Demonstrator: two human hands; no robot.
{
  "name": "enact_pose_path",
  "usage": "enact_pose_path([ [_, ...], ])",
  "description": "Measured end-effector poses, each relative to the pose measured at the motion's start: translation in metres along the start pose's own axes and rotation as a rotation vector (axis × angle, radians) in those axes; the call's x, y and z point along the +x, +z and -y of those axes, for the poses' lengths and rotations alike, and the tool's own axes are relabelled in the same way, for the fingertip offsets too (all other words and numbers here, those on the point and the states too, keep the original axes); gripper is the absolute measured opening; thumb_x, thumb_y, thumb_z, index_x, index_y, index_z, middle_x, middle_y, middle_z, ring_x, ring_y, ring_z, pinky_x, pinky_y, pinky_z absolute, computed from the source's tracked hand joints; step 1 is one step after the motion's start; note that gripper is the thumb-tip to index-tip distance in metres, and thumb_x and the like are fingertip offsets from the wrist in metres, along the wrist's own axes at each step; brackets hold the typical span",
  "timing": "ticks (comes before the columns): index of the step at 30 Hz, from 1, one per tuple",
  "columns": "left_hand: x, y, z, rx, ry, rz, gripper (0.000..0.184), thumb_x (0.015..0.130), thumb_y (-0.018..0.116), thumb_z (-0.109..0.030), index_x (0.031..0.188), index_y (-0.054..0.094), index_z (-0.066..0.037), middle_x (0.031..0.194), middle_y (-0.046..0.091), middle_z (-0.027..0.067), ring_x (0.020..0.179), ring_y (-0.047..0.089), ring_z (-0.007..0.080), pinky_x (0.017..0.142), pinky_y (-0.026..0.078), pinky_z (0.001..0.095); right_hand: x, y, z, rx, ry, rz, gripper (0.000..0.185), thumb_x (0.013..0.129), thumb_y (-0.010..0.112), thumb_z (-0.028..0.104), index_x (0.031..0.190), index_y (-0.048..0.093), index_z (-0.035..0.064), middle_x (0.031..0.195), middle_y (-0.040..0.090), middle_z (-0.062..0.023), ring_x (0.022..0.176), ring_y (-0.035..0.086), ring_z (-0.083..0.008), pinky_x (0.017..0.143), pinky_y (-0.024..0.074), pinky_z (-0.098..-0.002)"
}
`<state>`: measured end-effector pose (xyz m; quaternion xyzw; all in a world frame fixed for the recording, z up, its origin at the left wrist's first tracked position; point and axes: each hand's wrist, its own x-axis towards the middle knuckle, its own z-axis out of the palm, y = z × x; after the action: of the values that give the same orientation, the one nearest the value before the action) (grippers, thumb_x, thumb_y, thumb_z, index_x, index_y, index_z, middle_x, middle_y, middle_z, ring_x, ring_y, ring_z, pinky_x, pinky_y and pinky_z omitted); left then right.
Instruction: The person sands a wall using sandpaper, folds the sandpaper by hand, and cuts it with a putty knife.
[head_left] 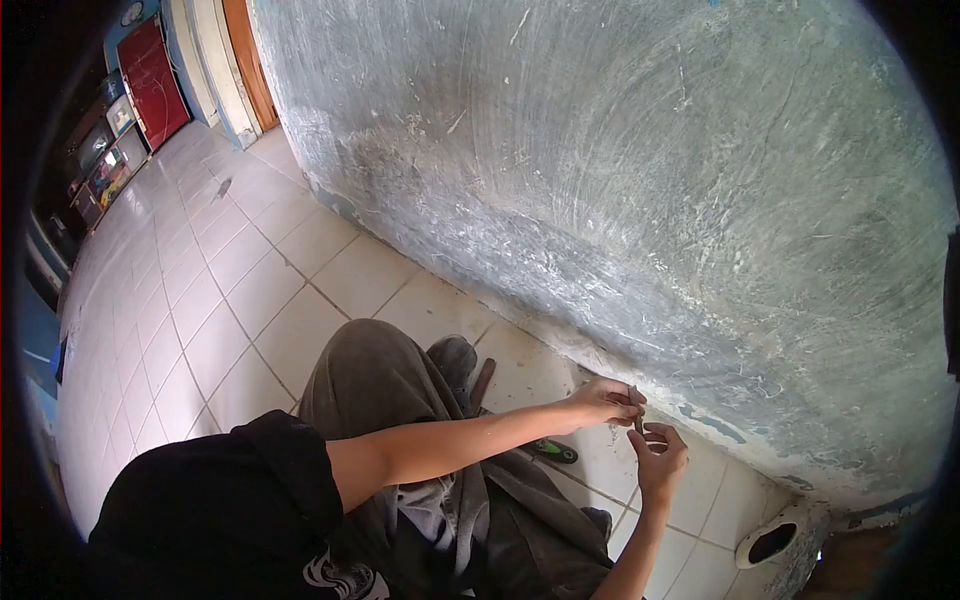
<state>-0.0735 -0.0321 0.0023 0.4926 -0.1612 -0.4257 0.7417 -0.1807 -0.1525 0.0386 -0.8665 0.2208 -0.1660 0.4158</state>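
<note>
Close to the foot of the wall, my left hand point(604, 402) has its fingers pinched on a small, thin brownish-grey piece point(638, 410). Just below it, my right hand point(660, 458) has thumb and fingers curled at the lower end of the same piece; its exact kind is too small to make out. A tool with a green and black handle point(557, 451) lies on the floor under my left forearm, partly hidden by my leg. Beside my shoe rests a brown stick-like handle point(483, 382).
A rough grey-green plastered wall point(600, 150) rises in front of me. White floor tiles point(270, 290) run off to the left toward a red panel point(152, 80) and cluttered shelves. At the lower right stands a whitish object with a dark oval opening point(745, 552).
</note>
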Motion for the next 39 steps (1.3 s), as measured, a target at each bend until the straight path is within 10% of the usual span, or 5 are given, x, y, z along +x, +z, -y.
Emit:
enact_pose_path([
  [39,0.002,-0.002,0.004,0.057,-0.065,0.03,0.023,0.081,0.062,-0.012,0.097,0.058,0.003,0.094,0.061,0.009,0.086,0.06,0.0157,0.08,0.051,0.026,0.002,0.004,-0.013,-0.074,-0.126,-0.07,0.015,0.067,0.068,0.004,0.08,0.062,0.0022,0.074,0.063,-0.0125,0.064,0.062,-0.0228,0.059,0.0489,-0.0306],
])
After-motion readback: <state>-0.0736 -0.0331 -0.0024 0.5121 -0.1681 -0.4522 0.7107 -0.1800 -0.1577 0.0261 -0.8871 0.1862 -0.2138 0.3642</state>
